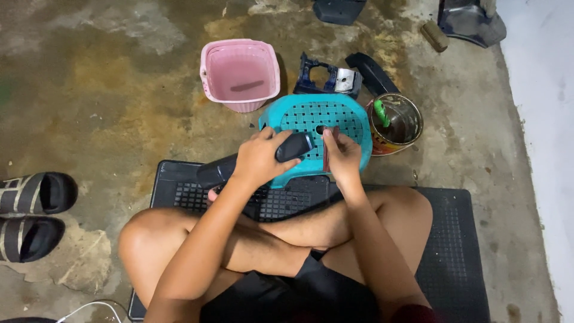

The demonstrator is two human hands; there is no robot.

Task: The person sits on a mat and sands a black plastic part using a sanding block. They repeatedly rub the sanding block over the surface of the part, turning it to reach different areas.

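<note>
- Head view, centre of the frame: the left hand (258, 158) has its grip closed around a long black plastic part (251, 160), which rests on a teal stool (344, 119).
- Its long axis runs from lower left to upper right, and its right end lies just beside the right hand (344, 157).
- That hand pinches a thin reddish strip (327, 152), held upright.
- Upper middle: a pink basket (239, 75). Right of the stool: a round tin (396, 122) with a red and yellow label band, holding a green-handled tool (381, 112).
</note>
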